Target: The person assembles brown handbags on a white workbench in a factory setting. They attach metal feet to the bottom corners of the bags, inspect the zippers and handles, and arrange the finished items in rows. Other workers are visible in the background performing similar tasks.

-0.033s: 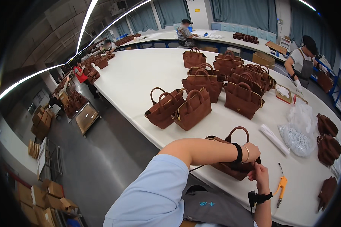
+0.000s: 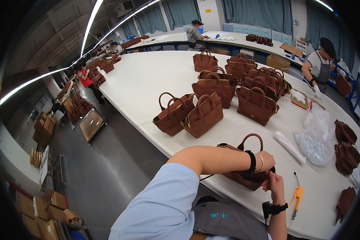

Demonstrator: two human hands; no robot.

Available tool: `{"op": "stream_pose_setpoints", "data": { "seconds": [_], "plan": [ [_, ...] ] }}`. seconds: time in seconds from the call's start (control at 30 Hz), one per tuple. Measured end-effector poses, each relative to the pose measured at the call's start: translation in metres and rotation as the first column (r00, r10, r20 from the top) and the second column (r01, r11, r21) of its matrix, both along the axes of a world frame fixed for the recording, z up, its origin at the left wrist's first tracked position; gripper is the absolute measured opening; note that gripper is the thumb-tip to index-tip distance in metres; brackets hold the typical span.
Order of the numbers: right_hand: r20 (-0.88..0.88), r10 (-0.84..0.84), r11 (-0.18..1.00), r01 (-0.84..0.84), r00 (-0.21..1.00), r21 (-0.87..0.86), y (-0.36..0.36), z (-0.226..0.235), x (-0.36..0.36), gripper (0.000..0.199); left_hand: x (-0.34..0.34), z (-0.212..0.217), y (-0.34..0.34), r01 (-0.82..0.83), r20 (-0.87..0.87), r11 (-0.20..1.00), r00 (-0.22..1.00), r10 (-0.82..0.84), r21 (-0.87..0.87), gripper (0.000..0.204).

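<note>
A brown leather handbag (image 2: 244, 182) with its handle up lies at the near edge of the white table, partly covered by my left forearm. My left hand (image 2: 265, 161) is closed at the bag's right end, its fingertips mostly hidden. Just below it, my right hand (image 2: 274, 185) is pinched against the same end of the bag. Both hands nearly touch. The exact part between the fingers is too small to make out. To the right of my right hand lies an orange air blow gun (image 2: 298, 196) with a thin dark nozzle.
Several finished-looking brown handbags (image 2: 256, 106) stand beyond my hands on the table (image 2: 144, 88). At right are a white roll (image 2: 289, 148), a clear plastic bag (image 2: 314, 144) and brown leather pieces (image 2: 347, 158). A co-worker with white gloves (image 2: 320, 66) stands at the far right.
My hands and the handbag look unmoved. The gloved hand of the co-worker at the far right has shifted slightly.
</note>
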State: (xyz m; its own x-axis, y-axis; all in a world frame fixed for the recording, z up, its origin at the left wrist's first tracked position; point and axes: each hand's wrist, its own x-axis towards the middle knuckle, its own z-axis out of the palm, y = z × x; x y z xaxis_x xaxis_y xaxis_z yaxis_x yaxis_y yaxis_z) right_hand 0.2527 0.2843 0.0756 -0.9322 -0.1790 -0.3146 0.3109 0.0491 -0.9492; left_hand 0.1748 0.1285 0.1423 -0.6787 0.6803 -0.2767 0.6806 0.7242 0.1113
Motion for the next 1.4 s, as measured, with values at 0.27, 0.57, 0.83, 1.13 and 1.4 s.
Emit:
{"op": "stream_pose_setpoints", "data": {
  "seconds": [0.27, 0.57, 0.83, 1.13, 1.4],
  "plan": [
    [0.003, 0.002, 1.000, -0.002, 1.000, -0.022, -0.003, 0.012, 0.000, 0.029, -0.012, 0.002, 0.002, 0.011, 0.012, 1.000, 1.000, -0.011, -0.001, 0.029],
    [0.008, 0.010, 1.000, -0.010, 1.000, -0.027, 0.001, 0.012, 0.000, 0.028, -0.048, -0.021, -0.001, -0.012, 0.361, 0.999, 0.933, -0.007, 0.050, 0.024],
    [0.014, -0.016, 1.000, 0.016, 1.000, -0.015, 0.006, 0.004, 0.004, 0.026, -0.055, -0.036, 0.009, 0.151, 0.265, 0.983, 0.949, -0.174, 0.105, 0.020],
    [0.027, 0.074, 0.993, -0.072, 0.997, -0.089, -0.012, 0.017, 0.002, 0.025, -0.046, -0.029, -0.027, 0.174, 0.264, 0.971, 0.941, -0.214, 0.167, 0.040],
    [0.074, -0.033, 0.991, 0.042, 0.997, -0.123, 0.000, 0.009, -0.003, 0.022, -0.033, 0.020, -0.013, -0.189, 0.566, 0.980, 0.801, 0.194, -0.069, 0.030]
  ]
}}
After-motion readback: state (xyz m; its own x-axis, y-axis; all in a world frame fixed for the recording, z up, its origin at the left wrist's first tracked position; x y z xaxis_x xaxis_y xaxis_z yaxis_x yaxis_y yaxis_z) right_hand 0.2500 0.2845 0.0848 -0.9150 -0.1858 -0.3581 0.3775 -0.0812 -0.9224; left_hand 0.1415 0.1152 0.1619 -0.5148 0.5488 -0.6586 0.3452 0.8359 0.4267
